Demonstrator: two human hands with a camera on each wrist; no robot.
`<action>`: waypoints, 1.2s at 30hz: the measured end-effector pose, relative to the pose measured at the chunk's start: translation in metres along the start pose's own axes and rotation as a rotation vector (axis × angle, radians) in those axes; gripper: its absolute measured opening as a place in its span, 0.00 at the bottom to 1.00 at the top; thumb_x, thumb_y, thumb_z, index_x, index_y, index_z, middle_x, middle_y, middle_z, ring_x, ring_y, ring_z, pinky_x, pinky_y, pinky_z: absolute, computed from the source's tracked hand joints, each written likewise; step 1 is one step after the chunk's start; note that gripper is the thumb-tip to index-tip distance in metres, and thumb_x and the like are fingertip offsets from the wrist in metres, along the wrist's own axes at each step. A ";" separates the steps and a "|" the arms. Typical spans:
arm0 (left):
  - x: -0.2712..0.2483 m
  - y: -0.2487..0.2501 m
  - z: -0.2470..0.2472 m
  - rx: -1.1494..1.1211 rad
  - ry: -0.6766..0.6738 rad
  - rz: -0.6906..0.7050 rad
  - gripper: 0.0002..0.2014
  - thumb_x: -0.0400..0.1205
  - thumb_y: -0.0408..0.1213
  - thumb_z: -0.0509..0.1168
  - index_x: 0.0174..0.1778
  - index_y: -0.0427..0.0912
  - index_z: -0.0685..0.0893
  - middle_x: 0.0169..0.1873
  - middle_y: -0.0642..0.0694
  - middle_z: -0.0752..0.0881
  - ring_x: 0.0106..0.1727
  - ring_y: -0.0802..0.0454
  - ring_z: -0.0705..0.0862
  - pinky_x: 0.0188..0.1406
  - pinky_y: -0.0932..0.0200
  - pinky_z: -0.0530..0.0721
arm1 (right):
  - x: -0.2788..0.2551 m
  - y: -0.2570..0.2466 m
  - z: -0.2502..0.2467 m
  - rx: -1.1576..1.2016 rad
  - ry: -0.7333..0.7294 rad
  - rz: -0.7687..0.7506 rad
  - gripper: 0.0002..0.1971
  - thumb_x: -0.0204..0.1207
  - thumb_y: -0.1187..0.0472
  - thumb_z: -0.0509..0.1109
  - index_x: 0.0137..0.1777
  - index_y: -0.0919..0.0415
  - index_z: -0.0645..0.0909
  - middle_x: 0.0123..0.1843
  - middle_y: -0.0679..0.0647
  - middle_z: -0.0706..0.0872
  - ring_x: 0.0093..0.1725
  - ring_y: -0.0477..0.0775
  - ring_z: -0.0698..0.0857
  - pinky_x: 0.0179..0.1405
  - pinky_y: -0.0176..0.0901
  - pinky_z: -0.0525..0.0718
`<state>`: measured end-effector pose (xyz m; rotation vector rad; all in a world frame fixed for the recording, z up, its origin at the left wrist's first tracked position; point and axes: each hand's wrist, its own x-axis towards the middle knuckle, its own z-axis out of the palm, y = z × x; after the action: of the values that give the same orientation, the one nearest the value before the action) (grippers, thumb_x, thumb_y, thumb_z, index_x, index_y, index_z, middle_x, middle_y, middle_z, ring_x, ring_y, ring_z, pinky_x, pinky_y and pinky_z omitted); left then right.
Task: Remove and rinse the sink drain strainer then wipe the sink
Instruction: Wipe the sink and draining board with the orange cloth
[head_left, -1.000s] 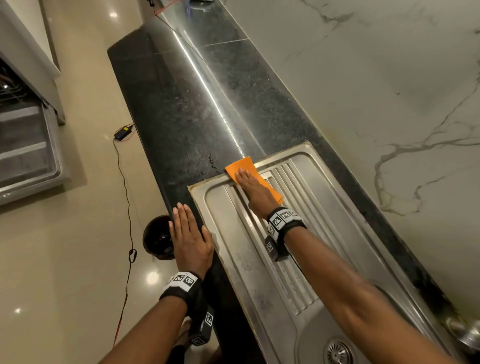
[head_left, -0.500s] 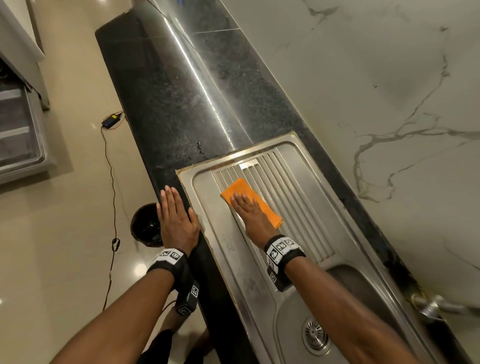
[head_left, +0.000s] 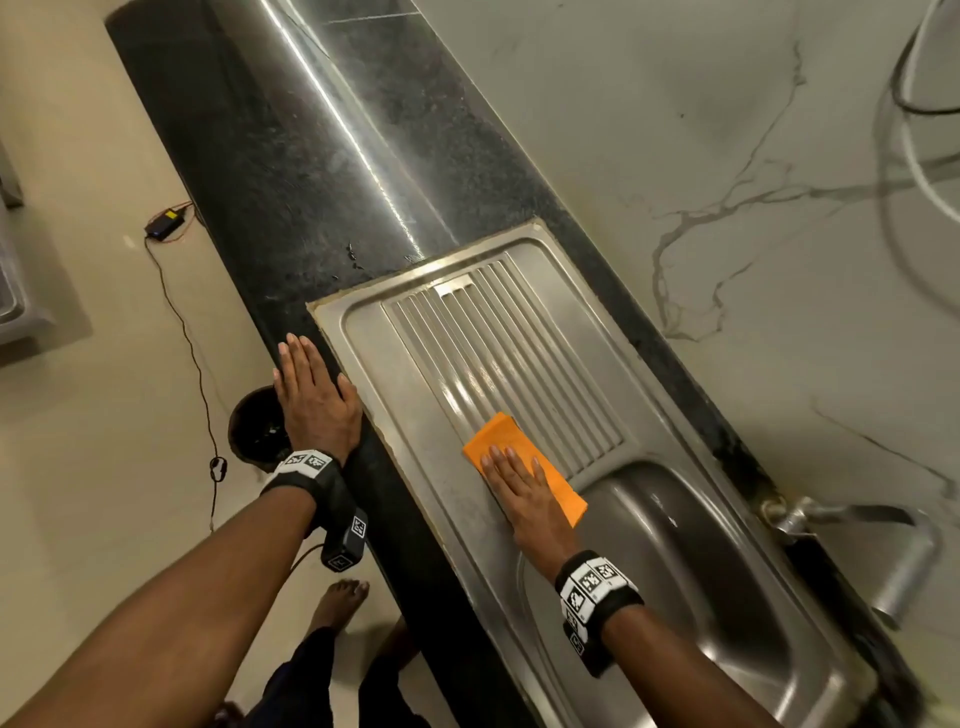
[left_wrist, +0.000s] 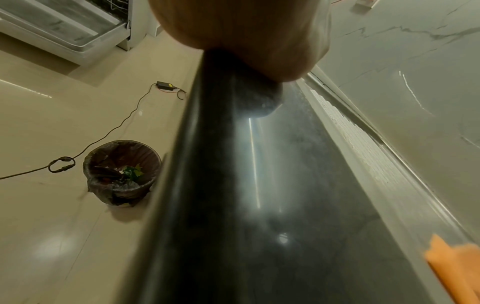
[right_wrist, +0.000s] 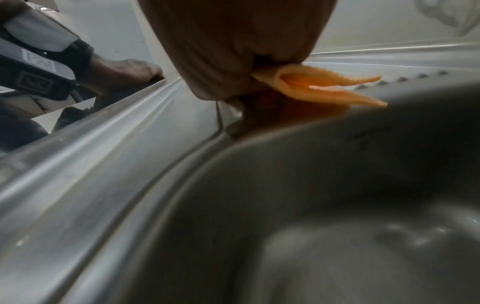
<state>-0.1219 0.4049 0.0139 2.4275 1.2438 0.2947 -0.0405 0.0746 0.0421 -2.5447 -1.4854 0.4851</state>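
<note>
The cloth (head_left: 524, 465) lies on the sink (head_left: 415, 364), at the near end of the ribs, just beside the bowl (head_left: 701, 545). The right hand (head_left: 524, 499) presses it flat with straight fingers. The left hand (head_left: 314, 400) rests flat on the counter (head_left: 291, 171). This looks like the wiping step. Next, the bowl likely needs a wipe. No strainer shows.

Black speckled stone surface (head_left: 291, 171) w/ long light glare down its length. Marble-look wall (head_left: 727, 156), grey veins. Beige glossy floor (head_left: 104, 467). Small bin (left_wrist: 122, 172) w/ dark liner on floor just beside surface edge, green scraps inside. Thin cable (head_left: 197, 364) across floor to black adapter (head_left: 166, 224). White appliance w/ open door (left_wrist: 64, 28) at far left.
</note>
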 end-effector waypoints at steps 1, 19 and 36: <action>-0.001 0.000 0.000 0.004 0.003 0.003 0.36 0.87 0.47 0.48 0.90 0.34 0.48 0.90 0.36 0.49 0.92 0.40 0.47 0.91 0.39 0.48 | -0.011 0.001 0.001 -0.001 0.002 0.008 0.50 0.67 0.84 0.60 0.89 0.55 0.50 0.90 0.52 0.49 0.89 0.58 0.45 0.86 0.68 0.50; -0.001 0.003 -0.001 0.050 -0.014 0.018 0.37 0.87 0.47 0.48 0.89 0.31 0.49 0.90 0.32 0.49 0.91 0.37 0.47 0.91 0.39 0.48 | 0.015 0.018 -0.098 0.516 0.477 0.593 0.24 0.73 0.70 0.66 0.64 0.49 0.88 0.57 0.53 0.93 0.51 0.54 0.91 0.53 0.53 0.90; 0.001 0.004 0.001 0.024 0.007 -0.007 0.36 0.88 0.47 0.51 0.90 0.35 0.49 0.91 0.37 0.48 0.92 0.43 0.45 0.90 0.39 0.51 | 0.288 0.008 -0.083 -0.158 0.118 0.006 0.36 0.74 0.76 0.55 0.85 0.59 0.63 0.87 0.58 0.63 0.85 0.67 0.63 0.76 0.68 0.71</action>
<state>-0.1183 0.4030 0.0148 2.4443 1.2653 0.2878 0.1263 0.3231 0.0601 -2.6446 -1.5298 0.2218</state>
